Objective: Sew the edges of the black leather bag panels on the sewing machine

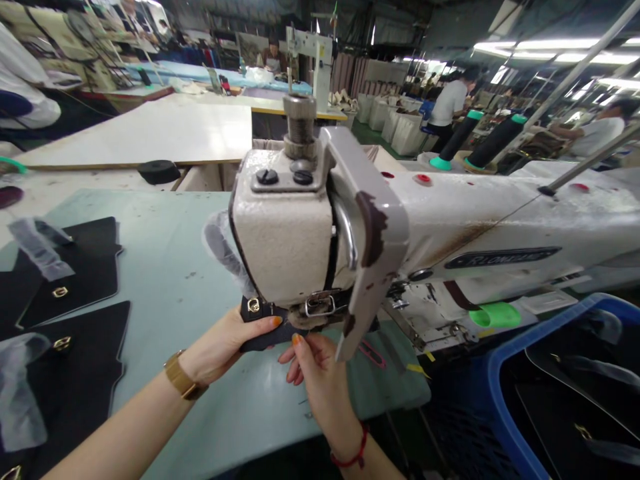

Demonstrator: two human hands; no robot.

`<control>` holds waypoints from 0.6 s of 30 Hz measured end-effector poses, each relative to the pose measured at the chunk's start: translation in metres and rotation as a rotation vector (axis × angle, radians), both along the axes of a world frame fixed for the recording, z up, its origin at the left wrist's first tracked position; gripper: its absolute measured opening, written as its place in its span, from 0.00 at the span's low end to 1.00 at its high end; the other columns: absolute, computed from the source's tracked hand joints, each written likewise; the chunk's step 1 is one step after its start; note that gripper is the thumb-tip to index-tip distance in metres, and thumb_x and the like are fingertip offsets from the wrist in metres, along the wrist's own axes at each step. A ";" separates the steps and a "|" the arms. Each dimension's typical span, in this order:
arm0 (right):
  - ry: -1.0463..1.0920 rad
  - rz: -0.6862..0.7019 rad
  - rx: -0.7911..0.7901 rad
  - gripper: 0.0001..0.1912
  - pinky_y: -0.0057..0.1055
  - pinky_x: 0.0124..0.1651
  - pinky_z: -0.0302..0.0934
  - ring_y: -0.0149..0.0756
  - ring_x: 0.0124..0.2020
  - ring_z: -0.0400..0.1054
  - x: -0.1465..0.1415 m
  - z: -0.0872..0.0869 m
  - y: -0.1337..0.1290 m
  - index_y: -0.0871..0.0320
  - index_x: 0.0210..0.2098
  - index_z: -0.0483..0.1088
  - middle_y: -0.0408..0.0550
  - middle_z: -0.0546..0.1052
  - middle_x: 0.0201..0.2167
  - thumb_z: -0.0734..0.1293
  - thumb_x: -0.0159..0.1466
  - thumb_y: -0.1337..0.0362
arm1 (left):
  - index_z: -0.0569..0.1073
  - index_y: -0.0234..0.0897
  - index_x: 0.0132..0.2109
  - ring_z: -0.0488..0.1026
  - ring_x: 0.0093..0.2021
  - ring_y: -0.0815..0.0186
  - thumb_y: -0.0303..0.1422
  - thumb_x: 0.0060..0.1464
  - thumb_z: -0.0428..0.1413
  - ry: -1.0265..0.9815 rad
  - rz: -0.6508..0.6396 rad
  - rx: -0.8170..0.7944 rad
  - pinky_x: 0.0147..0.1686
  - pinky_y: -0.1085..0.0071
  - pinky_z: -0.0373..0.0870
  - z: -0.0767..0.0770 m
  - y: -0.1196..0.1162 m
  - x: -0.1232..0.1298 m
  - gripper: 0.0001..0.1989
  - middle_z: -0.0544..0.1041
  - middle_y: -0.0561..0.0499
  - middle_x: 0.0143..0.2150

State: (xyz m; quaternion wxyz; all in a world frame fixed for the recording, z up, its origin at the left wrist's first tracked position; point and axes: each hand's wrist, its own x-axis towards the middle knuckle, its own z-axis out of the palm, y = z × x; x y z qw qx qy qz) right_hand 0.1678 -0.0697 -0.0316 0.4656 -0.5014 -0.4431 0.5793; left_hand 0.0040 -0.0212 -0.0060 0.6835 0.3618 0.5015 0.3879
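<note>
The person's left forearm (145,413) is slanting inward and upward, and the left hand (253,333) is gripping, its thumb (267,325) lying on top and pointing toward the right hand (323,367). The right hand is hovering just beside it, thumb raised and fingers loosely curling; its wrist (345,433) is angling back below. Both thumbs are showing orange nails.

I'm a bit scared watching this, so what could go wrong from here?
The left hand holds the black piece right beside the sewing machine, so its fingers might get pinched or poked if they slip closer. The right hand is also close under the machine's big metal arm, and might bump it. The filmy white wrap hangs close to the machine too, so it could perhaps get caught.
</note>
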 end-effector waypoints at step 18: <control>0.082 -0.108 -0.044 0.28 0.21 0.17 0.46 0.21 0.11 0.56 -0.029 -0.005 0.007 0.61 0.24 0.71 0.46 0.75 0.21 0.57 0.69 0.48 | 0.82 0.25 0.34 0.75 0.26 0.64 0.22 0.34 0.69 -0.100 0.175 -0.018 0.27 0.73 0.74 0.017 0.014 0.007 0.14 0.78 0.49 0.21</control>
